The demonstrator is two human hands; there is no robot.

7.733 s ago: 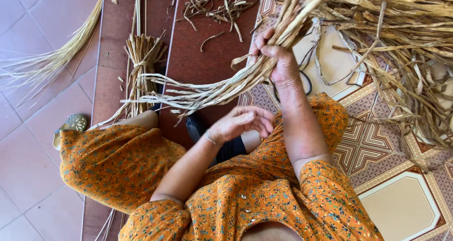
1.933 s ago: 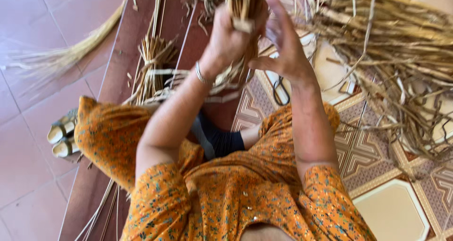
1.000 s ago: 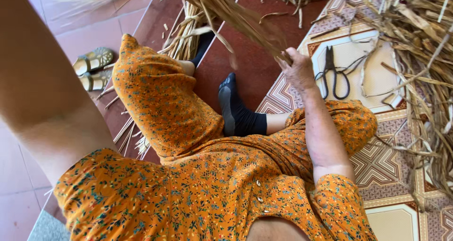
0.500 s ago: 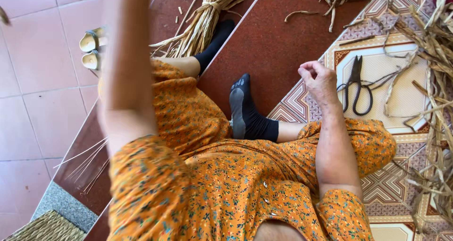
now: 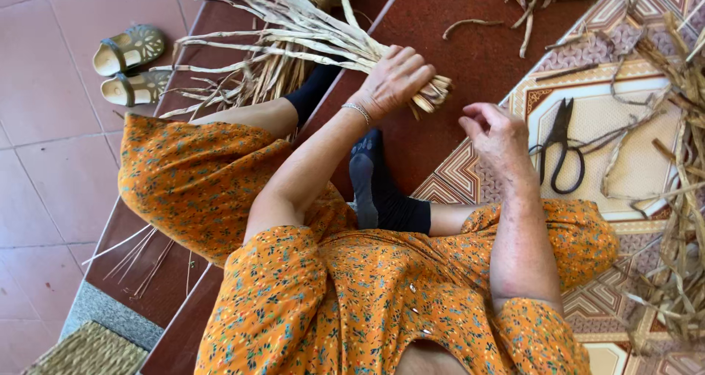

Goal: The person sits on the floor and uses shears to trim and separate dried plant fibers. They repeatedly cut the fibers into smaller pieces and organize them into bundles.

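floor: red/pink tiles (image 5: 44,177), patterned mat (image 5: 624,125) on R
bundle: dried straw bundle (image 5: 294,34) across lap, cut ends nr centre
L hand (image 5: 393,78): clamped round bundle end
R hand (image 5: 496,129): loosely curled, empty, just beside the ends
scissors (image 5: 562,147): black, on mat
sandals (image 5: 132,67): pair, far L

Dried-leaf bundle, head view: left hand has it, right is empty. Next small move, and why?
Probably bring the right hand across to the bundle's cut end. The left hand is closed over the dried-leaf bundle near its butt ends, which stick out loose just past the fingers. The right hand hovers beside them, fingers curled and holding nothing, with the black scissors lying untouched on the mat.
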